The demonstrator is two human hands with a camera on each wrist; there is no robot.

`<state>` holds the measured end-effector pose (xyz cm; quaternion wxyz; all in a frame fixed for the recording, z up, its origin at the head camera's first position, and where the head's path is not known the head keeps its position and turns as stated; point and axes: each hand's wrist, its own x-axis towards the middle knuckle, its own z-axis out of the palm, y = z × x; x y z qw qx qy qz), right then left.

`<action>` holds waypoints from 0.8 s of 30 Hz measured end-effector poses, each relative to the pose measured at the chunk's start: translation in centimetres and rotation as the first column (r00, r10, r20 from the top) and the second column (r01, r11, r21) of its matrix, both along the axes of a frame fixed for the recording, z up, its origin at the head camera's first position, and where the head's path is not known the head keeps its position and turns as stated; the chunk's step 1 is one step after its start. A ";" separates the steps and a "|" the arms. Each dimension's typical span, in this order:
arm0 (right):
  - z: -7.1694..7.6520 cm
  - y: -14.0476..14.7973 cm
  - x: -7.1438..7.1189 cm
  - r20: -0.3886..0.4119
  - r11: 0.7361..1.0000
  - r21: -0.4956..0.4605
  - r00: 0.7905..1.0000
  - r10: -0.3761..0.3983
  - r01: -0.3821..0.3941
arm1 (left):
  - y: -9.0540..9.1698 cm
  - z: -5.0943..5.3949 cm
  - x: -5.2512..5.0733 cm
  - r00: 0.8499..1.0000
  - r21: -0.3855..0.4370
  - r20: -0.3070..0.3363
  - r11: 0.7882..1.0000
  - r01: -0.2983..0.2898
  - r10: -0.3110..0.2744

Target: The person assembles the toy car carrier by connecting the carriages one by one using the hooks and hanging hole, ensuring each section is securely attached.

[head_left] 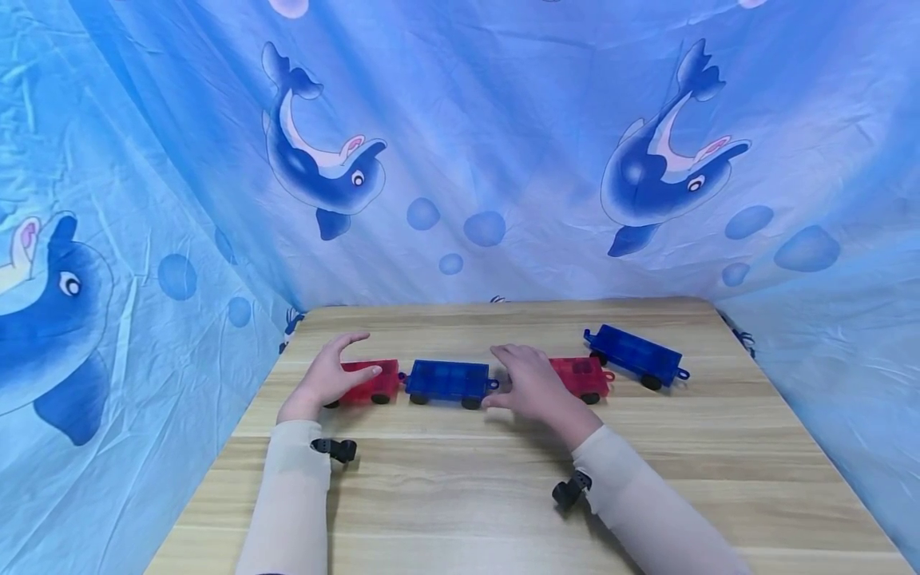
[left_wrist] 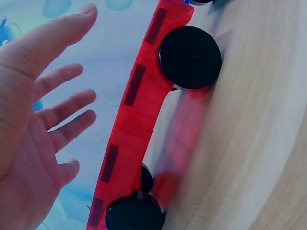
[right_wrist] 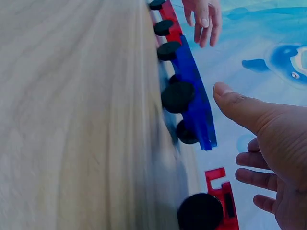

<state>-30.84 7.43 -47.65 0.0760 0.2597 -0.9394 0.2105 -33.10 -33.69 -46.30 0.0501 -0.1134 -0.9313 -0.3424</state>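
Four-wheeled toy train cars of see-through plastic stand on the wooden table. In the head view, my left hand (head_left: 322,382) hovers at a red train car (head_left: 375,383), thumb and fingers spread and apart from it in the left wrist view. That car's front meets a blue train car (head_left: 449,380) at the hook and ring. My right hand (head_left: 530,383) is over the gap between this blue car and a second red train car (head_left: 580,377), partly hiding the latter. Its fingers are spread, holding nothing; the right wrist view shows a gap between those two cars.
Another blue train car (head_left: 637,353) stands at an angle at the back right, its hook end close to the second red car. The wooden table (head_left: 446,495) is bordered by a blue dolphin-print cloth (head_left: 460,144) behind and at both sides.
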 end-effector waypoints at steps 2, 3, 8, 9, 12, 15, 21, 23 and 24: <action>0.2 0.5 -0.1 0.014 1.000 -0.008 1.000 -0.008 0.008 | 0.2 0.1 -0.1 1.000 0.007 -0.021 1.000 -0.009 0.009; 0.3 0.8 -0.1 0.019 1.000 -0.013 1.000 -0.009 0.009 | 0.3 0.2 -0.1 0.999 0.009 -0.037 1.000 -0.005 0.006; 0.8 1.9 -0.3 0.032 0.999 -0.051 0.999 0.001 0.000 | 1.3 0.5 -0.3 0.994 0.016 -0.106 1.000 0.004 -0.002; 0.9 2.2 -0.4 0.034 0.999 -0.053 0.999 0.002 -0.001 | 1.6 0.6 -0.3 0.993 0.016 -0.115 1.000 0.012 -0.010; 1.1 2.7 -0.6 0.049 0.999 -0.050 0.999 -0.003 0.005 | 2.5 0.8 -0.3 0.992 0.017 -0.125 0.999 0.040 -0.037; 1.2 3.2 -0.8 0.073 0.999 -0.040 0.997 -0.012 0.015 | 3.3 0.7 -0.4 0.990 0.005 -0.124 0.997 0.071 -0.070; 1.3 4.0 -1.0 0.117 1.000 -0.022 0.993 -0.013 0.016 | 4.7 0.7 -0.5 0.983 -0.013 -0.141 0.993 0.115 -0.116; 1.4 4.2 -1.0 0.130 1.000 -0.022 0.991 -0.013 0.016 | 5.1 0.7 -0.5 0.981 -0.015 -0.145 0.992 0.127 -0.127; 1.4 4.3 -1.0 0.133 1.000 -0.022 0.991 -0.013 0.016 | 5.3 0.7 -0.6 0.980 -0.019 -0.145 0.991 0.132 -0.134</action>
